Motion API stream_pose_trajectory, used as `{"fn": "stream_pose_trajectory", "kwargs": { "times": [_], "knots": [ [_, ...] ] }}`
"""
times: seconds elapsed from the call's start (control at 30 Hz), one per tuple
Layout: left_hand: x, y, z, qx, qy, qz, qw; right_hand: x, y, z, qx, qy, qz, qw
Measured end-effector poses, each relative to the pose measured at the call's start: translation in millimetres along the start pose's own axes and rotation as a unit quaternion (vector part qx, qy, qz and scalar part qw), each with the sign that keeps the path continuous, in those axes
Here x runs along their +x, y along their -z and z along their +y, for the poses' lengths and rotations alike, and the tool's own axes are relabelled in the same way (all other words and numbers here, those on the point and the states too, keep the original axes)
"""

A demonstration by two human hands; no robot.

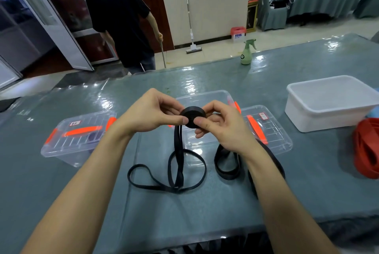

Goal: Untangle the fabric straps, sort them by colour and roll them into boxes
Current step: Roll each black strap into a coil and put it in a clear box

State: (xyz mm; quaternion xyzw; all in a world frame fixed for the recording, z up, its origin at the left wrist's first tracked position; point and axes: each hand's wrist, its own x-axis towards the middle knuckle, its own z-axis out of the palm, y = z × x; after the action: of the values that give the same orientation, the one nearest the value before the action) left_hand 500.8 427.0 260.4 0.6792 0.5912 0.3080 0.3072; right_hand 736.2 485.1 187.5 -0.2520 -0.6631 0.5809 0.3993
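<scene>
Both hands are raised above the middle of the table [205,212], closed on a rolled black coil [192,117]. The left hand [147,114] pinches its left rim with curled thumb and fingers, and the right hand [223,128] pinches the right side the same way.

The unrolled black strap [178,147] hangs from the coil and lies in loose loops on the table toward the near edge. A second black strap [227,175] lies partly under the right forearm.

Behind the hands sits an open clear box [205,98], with its lid [272,130] to the right. A lidded clear box [67,147] sits to the left.

A white tub [307,118] and red straps [367,151] lie near the right edge, and a green spray bottle [246,54] stands at the far edge.
</scene>
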Motion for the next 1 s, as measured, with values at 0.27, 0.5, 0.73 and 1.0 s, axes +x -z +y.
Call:
{"fn": "stream_pose_trajectory", "kwargs": {
  "times": [0.27, 0.5, 0.73, 1.0],
  "knots": [
    [2, -1, 10, 0.019, -0.006, -0.004, 1.000, -4, 3, -5, 0.062, -0.008, -0.016, 0.998],
    [3, -4, 23, 0.206, -0.014, -0.029, 0.978, -5, 7, -2, 0.026, -0.051, -0.044, 0.997],
    [2, 1, 19, 0.062, -0.033, 0.004, 0.998, -5, 6, -3, 0.067, 0.011, 0.033, 0.997],
    [-8, -61, 4, -0.196, -0.062, 0.135, 0.969, -5, -2, -7, 0.323, -0.003, 0.061, 0.944]
  ]
}}
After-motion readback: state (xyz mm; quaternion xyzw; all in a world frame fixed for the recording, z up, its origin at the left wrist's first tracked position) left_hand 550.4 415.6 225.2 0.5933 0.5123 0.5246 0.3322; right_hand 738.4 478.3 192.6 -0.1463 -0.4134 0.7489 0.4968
